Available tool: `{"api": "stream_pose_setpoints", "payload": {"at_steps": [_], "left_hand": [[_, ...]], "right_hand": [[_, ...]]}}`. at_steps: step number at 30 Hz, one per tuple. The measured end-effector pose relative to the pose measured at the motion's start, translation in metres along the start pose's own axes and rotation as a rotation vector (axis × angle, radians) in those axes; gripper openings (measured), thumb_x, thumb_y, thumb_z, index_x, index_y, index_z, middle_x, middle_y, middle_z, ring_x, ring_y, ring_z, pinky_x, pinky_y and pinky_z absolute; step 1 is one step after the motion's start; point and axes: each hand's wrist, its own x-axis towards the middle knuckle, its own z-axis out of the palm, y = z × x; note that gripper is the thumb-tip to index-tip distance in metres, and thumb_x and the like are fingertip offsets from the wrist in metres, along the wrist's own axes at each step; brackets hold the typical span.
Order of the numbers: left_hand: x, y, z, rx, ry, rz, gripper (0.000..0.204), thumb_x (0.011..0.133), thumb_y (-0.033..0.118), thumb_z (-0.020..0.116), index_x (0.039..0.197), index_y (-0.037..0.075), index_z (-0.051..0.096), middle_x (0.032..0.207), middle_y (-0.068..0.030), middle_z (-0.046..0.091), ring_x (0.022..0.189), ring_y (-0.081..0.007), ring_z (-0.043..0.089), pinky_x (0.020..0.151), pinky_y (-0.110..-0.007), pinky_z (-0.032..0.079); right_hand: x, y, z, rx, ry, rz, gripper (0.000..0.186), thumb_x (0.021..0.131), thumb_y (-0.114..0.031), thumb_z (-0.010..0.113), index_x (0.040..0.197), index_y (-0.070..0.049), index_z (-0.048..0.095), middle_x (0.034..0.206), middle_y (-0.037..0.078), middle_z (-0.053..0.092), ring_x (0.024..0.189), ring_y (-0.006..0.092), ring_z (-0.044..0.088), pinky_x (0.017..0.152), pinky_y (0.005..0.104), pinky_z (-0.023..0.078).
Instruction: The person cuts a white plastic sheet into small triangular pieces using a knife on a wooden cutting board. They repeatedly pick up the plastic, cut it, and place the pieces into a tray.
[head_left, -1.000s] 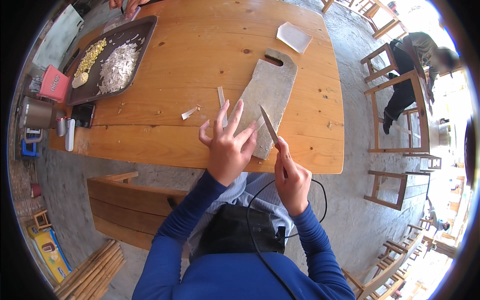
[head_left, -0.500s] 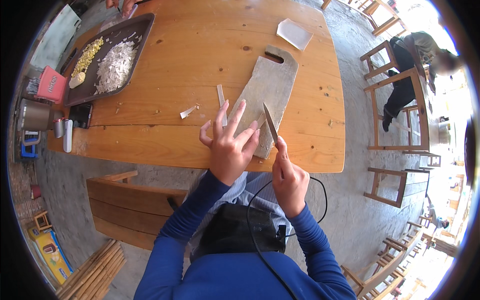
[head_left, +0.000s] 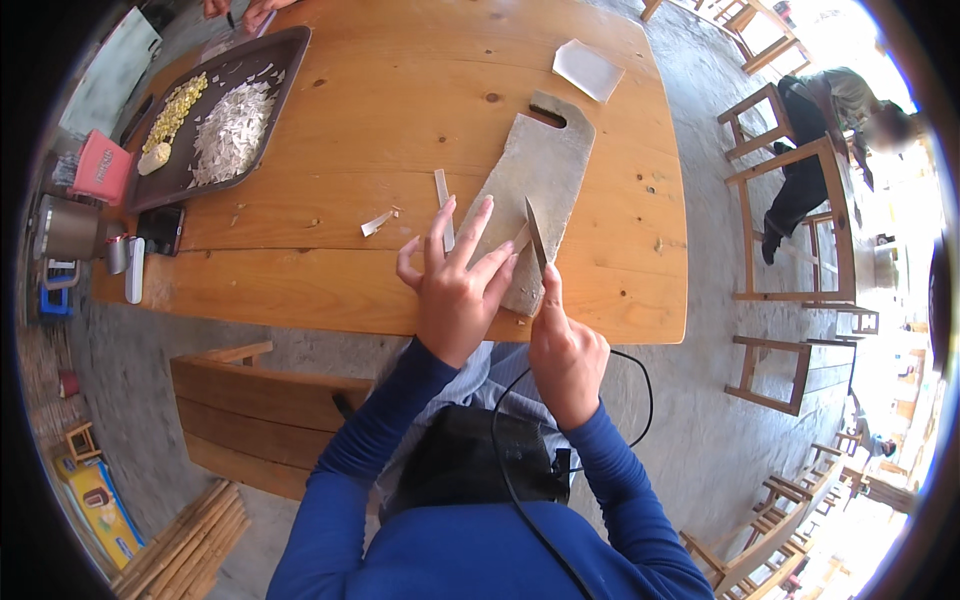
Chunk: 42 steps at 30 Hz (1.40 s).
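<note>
A worn grey cutting board with a slotted handle lies at the table's near right. My right hand grips a small knife, forefinger stretched along the blade's back. The blade crosses the board beside a thin pale strip. At the strip's near end, my left hand pins it with thumb and forefinger, the other fingers spread over the board's left edge. Another pale strip lies on the table just beyond those fingers. Farther left rests a small bent white scrap.
A dark tray holds white flakes and yellow bits. Another person's hands work beyond it. A white sheet-like piece lies past the board. Phone, pink box and metal cup line the left edge.
My right hand has shifted slightly left with the knife, and the blade now stands steeper and closer to the strip. The left hand has hardly moved.
</note>
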Motion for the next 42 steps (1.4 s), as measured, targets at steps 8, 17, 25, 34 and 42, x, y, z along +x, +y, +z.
{"api": "stream_pose_setpoints", "payload": {"at_steps": [8, 17, 25, 34, 42], "left_hand": [[0.010, -0.015, -0.005, 0.148, -0.085, 0.107, 0.014, 0.087, 0.029, 0.072, 0.097, 0.021, 0.077, 0.149, 0.0003, 0.051, 0.140, -0.0272, 0.039, 0.107, -0.052, 0.021], [0.021, -0.019, 0.005, 0.001, -0.093, 0.151, 0.007, 0.086, 0.028, 0.072, 0.088, 0.021, 0.074, 0.148, -0.0044, 0.051, 0.141, -0.0275, 0.038, 0.106, -0.055, 0.021], [0.029, -0.029, 0.005, -0.079, -0.096, 0.150, 0.007, 0.084, 0.029, 0.073, 0.084, 0.023, 0.077, 0.148, -0.0055, 0.050, 0.141, -0.0323, 0.036, 0.106, -0.054, 0.022], [0.029, -0.027, 0.001, -0.100, -0.130, 0.091, 0.006, 0.082, 0.025, 0.075, 0.086, 0.025, 0.079, 0.148, -0.0027, 0.052, 0.141, -0.0345, 0.037, 0.109, -0.054, 0.019], [0.027, -0.026, 0.001, -0.075, -0.119, 0.075, 0.005, 0.082, 0.025, 0.076, 0.086, 0.025, 0.078, 0.148, -0.0012, 0.052, 0.141, -0.0328, 0.037, 0.108, -0.054, 0.020]], "right_hand": [[-0.019, 0.021, -0.008, 0.351, 0.175, 0.091, 0.048, 0.089, 0.005, 0.058, 0.137, 0.000, 0.055, 0.099, 0.017, 0.074, 0.053, 0.0226, 0.066, 0.052, 0.0324, 0.052], [-0.018, 0.027, -0.008, 0.324, 0.128, -0.047, 0.057, 0.081, 0.006, 0.063, 0.137, -0.003, 0.058, 0.060, 0.009, 0.059, 0.046, 0.0194, 0.058, 0.047, 0.0331, 0.048], [-0.017, 0.031, -0.008, 0.287, 0.088, -0.080, 0.058, 0.080, 0.004, 0.064, 0.138, -0.006, 0.058, 0.052, 0.006, 0.049, 0.042, 0.0186, 0.053, 0.045, 0.0345, 0.046], [-0.016, 0.029, -0.013, 0.170, 0.031, -0.124, 0.063, 0.078, 0.002, 0.065, 0.140, -0.007, 0.056, 0.051, 0.003, 0.045, 0.042, 0.0170, 0.050, 0.044, 0.0341, 0.044], [-0.006, 0.026, -0.015, 0.016, -0.024, -0.155, 0.066, 0.076, -0.002, 0.066, 0.141, -0.010, 0.056, 0.052, 0.001, 0.046, 0.044, 0.0163, 0.052, 0.045, 0.0339, 0.044]]}}
